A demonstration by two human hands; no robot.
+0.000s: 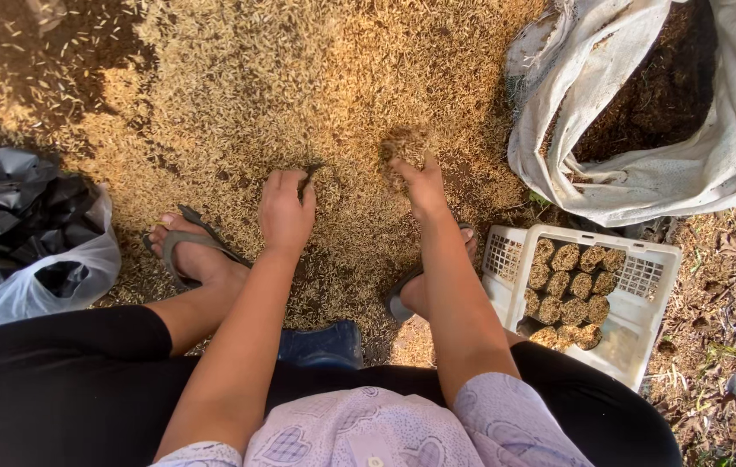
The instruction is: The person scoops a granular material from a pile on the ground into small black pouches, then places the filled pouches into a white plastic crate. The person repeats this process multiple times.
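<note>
Hands worked low in the husks (299, 95) spread on the ground ahead: the left hand (285, 210) curled, pinching a small dark bag (309, 173), the right hand (420, 186) cupped around a scoop of husks just right of it.

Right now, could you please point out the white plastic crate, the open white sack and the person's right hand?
white plastic crate (657, 259): head view, on its bare right rim.
open white sack (644, 186): head view, on its folded front edge.
right hand (424, 186): head view, on the back of the hand.
</note>
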